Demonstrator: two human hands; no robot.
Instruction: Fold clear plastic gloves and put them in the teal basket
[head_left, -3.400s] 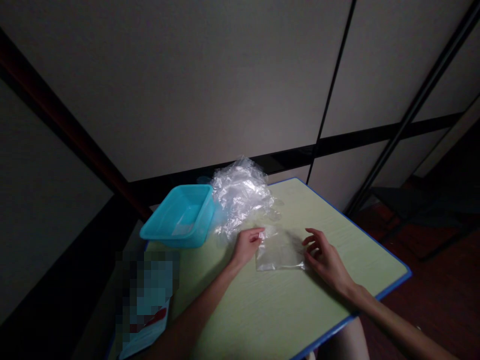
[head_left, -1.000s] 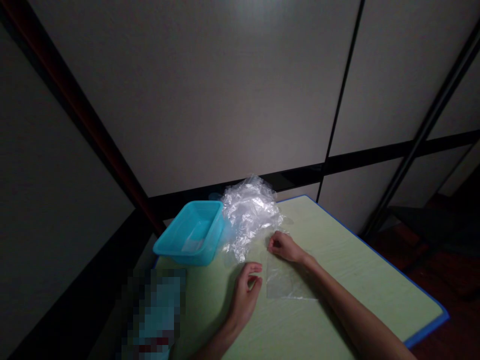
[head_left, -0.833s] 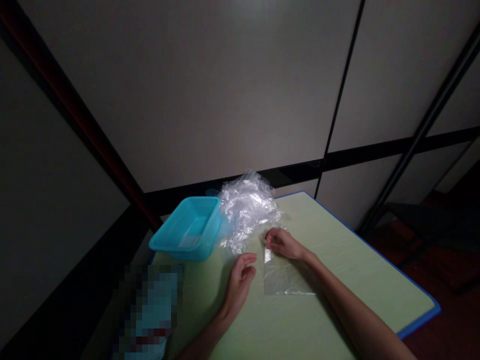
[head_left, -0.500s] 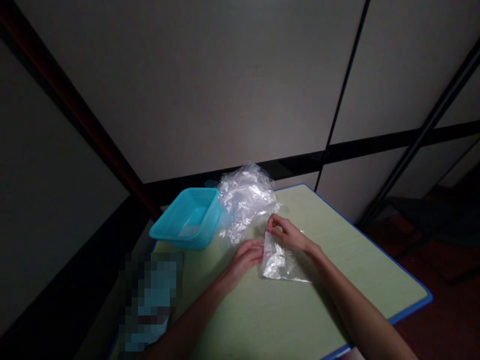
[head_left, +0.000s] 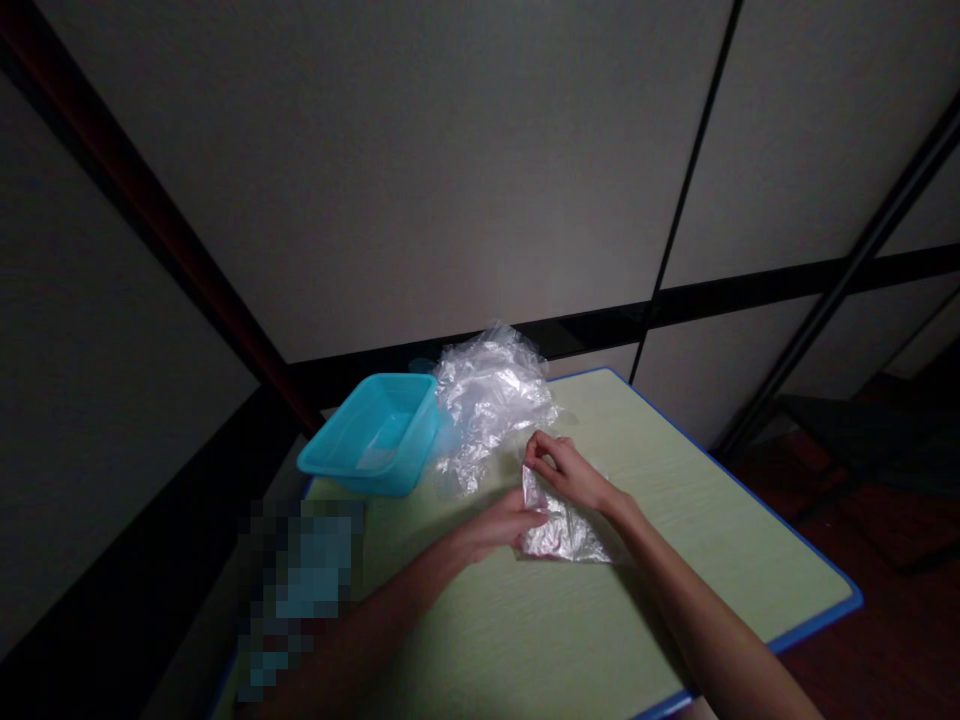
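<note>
Toward the left of the green counter (head_left: pixel 750 540), a teal basin (head_left: pixel 411 458), then just beside it a crinkled heap of clear plastic (head_left: pixel 495 390). Next, the left hand (head_left: pixel 506 520) at the left edge of a clear bag (head_left: pixel 571 538), fingers partly lost in the film; cannot tell whether gripping. Bag on the counter, probably feather-light, limp and slippery, so best pinched at a corner. Last, the right hand (head_left: pixel 566 468), pinching the upper left corner.

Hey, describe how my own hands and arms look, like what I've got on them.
Your left hand and right hand are ungloved. Both forearms look bare, no sleeves showing. I see no watch or bracelet; it's too dim to rule out a thin ring.
</note>
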